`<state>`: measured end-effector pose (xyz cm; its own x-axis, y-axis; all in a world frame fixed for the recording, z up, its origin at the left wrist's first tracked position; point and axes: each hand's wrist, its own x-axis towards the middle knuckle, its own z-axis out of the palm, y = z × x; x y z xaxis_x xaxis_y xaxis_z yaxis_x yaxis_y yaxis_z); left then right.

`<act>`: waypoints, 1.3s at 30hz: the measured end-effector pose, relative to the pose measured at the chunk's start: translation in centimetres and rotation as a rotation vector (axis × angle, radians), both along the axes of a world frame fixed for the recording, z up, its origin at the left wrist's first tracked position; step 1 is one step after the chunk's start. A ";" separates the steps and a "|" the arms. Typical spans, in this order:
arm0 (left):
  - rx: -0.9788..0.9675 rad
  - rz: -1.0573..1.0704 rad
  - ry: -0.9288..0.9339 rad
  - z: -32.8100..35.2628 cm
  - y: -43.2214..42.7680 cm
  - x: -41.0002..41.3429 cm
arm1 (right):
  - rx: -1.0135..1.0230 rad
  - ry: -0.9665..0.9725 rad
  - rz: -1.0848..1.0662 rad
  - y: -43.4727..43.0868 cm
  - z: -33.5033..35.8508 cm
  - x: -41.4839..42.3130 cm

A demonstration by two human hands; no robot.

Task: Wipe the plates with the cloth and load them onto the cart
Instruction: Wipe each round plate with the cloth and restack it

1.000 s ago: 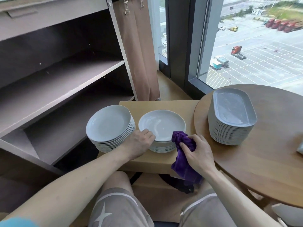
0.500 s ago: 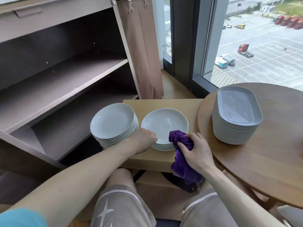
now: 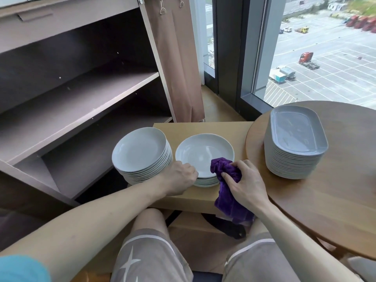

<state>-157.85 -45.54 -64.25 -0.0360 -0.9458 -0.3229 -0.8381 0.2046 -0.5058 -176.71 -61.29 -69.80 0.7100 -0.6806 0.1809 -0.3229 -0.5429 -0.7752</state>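
Two stacks of round pale plates stand on a low wooden table (image 3: 203, 127): a tall stack (image 3: 140, 151) on the left and a short stack (image 3: 203, 151) beside it. My left hand (image 3: 179, 178) grips the near left rim of the short stack's top plate. My right hand (image 3: 246, 182) holds a purple cloth (image 3: 223, 169), whose bunched end lies on that plate's near right rim while the rest hangs off the table. The grey cart (image 3: 81, 102) with bare shelves stands open on the left.
A stack of oval grey dishes (image 3: 297, 139) sits on a round wooden table (image 3: 335, 190) at the right. A brown curtain (image 3: 179, 58) and a window are behind. My knees are under the low table.
The view has shifted slightly. My right hand has carried the cloth a little further onto the top plate's rim; my left hand keeps its hold on the plate's edge.
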 end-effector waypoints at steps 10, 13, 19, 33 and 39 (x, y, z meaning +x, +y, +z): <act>-0.318 0.136 0.282 -0.4 0.5 -1.0 | -0.008 -0.030 -0.047 -0.7 0.3 0.1; -0.364 0.201 0.376 -0.6 0.7 -0.9 | -0.004 -0.039 -0.047 -0.7 0.3 0.1; -0.371 0.318 0.494 -0.2 1.6 0.1 | -0.006 -0.052 -0.025 -0.3 0.2 0.1; -0.392 -0.020 0.123 3.9 1.7 0.1 | -0.015 -0.052 0.001 -0.4 0.4 0.0; -0.515 0.008 0.075 5.8 4.7 2.1 | -0.016 -0.062 0.022 -0.3 0.3 0.3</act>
